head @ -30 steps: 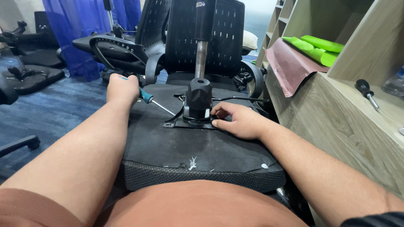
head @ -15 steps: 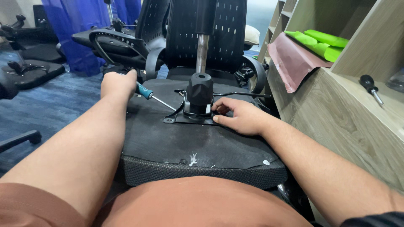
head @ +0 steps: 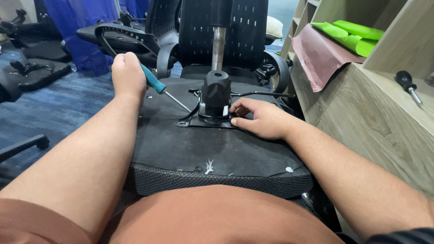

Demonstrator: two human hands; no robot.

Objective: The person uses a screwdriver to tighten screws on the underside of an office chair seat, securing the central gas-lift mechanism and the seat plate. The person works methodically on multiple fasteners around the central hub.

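An upturned black office chair seat (head: pixel 194 149) lies in front of me, its metal mechanism plate (head: pixel 205 121) and black cylinder housing (head: pixel 215 92) on top. My left hand (head: pixel 128 74) is closed around a teal-handled screwdriver (head: pixel 158 86), whose tip points down at the plate's left edge. My right hand (head: pixel 258 117) rests flat on the plate's right side, fingertips touching the base of the housing. A chrome gas-lift column (head: pixel 219 43) rises behind the housing.
A black mesh chair back (head: pixel 235 31) stands behind the seat. A wooden shelf unit (head: pixel 384 113) on the right holds a black-handled screwdriver (head: pixel 408 86), green pieces (head: pixel 352 34) and a brown sheet (head: pixel 316 56). Chair bases (head: pixel 31 72) and blue cloth lie on the left floor.
The left hand has lifted slightly with the screwdriver, still angled at the plate's left edge. The right hand stays on the plate.
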